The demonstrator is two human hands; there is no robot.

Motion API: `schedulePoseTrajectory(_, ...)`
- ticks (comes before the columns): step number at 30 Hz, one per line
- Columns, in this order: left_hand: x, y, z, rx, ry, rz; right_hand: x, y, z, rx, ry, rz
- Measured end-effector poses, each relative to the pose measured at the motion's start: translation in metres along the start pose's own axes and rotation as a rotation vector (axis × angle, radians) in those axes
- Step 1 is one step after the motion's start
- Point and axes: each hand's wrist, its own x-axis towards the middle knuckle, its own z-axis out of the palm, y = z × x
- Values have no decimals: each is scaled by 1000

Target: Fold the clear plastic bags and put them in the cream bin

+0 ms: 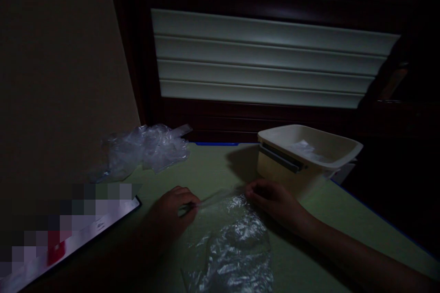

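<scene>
A clear plastic bag (237, 247) hangs stretched between my two hands, its crinkled lower part lying over the table's front. My left hand (173, 210) pinches one upper corner between thumb and fingertips. At the opposite corner, my right hand (270, 199) is closed on the film, with its fingers curled. The bag's top edge runs nearly straight from one hand to the other. Just beyond my right hand stands a cream plastic bin (285, 174) with a dark handle and some crumpled clear plastic (305, 149) inside.
A heap of clear plastic bags (147, 149) lies at the table's back left. A lit screen device (103, 224), partly blurred out, sits at the left. The pale green table (213, 160) has a blue edge and backs onto a dark frame with white slats (268, 59). The room is dim.
</scene>
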Motion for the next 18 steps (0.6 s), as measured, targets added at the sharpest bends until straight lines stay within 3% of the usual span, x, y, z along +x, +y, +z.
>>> schedulePoseTrajectory(18,-3,-4,-1,34,-8,185,-1,-1,-12,-361,3,-254)
